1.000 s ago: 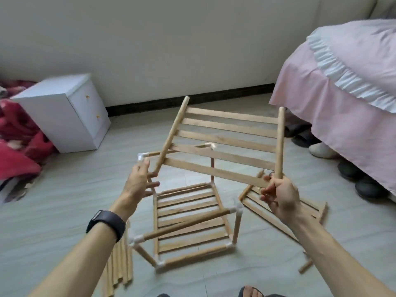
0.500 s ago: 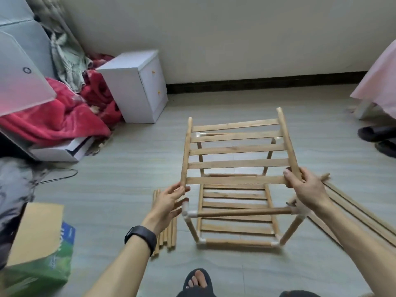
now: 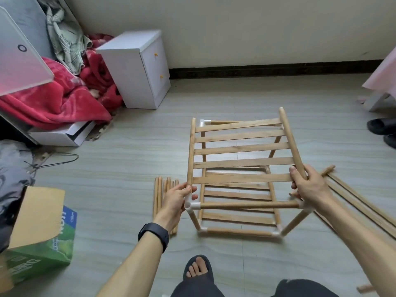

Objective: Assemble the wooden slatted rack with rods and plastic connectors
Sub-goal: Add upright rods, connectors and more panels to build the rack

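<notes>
A wooden slatted panel [image 3: 240, 149] lies tilted over the top of the partly built rack frame [image 3: 240, 231], which stands on the floor with white plastic connectors [image 3: 194, 205] at its corners. My left hand [image 3: 179, 199] grips the near end of the panel's left rail, just above the front-left connector. My right hand [image 3: 307, 185] grips the near end of the right rail, above the front-right connector. A lower slatted shelf [image 3: 237, 196] shows through the slats. Loose rods [image 3: 162, 196] lie on the floor left of the frame.
Another slatted panel [image 3: 364, 202] lies on the floor at the right. A white drawer cabinet [image 3: 137, 67] stands by the wall, red blankets [image 3: 49, 99] and a green cardboard box [image 3: 40, 243] at the left. My sandalled foot [image 3: 198, 267] is near the frame. Dark shoes [image 3: 381, 127] lie far right.
The panel has come down from a steep tilt to lie nearly flat over the frame's top. My view swung left, and both hands slid to the rails' near ends.
</notes>
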Motion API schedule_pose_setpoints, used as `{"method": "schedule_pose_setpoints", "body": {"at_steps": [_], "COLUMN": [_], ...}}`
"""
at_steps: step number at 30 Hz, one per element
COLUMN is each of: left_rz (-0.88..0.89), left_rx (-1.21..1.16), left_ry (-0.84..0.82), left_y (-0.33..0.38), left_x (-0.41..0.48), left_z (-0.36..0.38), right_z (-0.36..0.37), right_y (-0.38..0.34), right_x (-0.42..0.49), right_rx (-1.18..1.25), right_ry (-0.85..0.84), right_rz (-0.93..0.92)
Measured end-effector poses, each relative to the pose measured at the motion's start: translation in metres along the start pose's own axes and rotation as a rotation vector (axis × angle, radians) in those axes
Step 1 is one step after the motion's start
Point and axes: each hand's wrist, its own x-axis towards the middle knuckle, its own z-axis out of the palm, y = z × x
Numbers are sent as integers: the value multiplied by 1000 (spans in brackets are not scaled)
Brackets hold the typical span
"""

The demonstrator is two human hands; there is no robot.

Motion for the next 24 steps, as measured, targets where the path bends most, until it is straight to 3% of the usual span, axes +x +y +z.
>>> {"method": "schedule_pose_setpoints", "body": {"at_steps": [5, 10, 19, 24], "left_rz": [63, 220, 365, 367], "left_rx": [-1, 266, 355, 268], "left_ry": [120, 315, 369, 375], "left_y": [-12, -27, -40, -37], "left_x": [-1, 6, 12, 6], "left_z": [17, 37, 35, 36], "right_z": [2, -1, -2, 0], "right_y": [-3, -4, -2, 5], "right_x": [1, 0, 3, 7], "right_rx": [-56, 27, 148, 113], "right_ry": [-4, -3, -103, -102], "right_rz": [-9, 57, 85, 74]}}
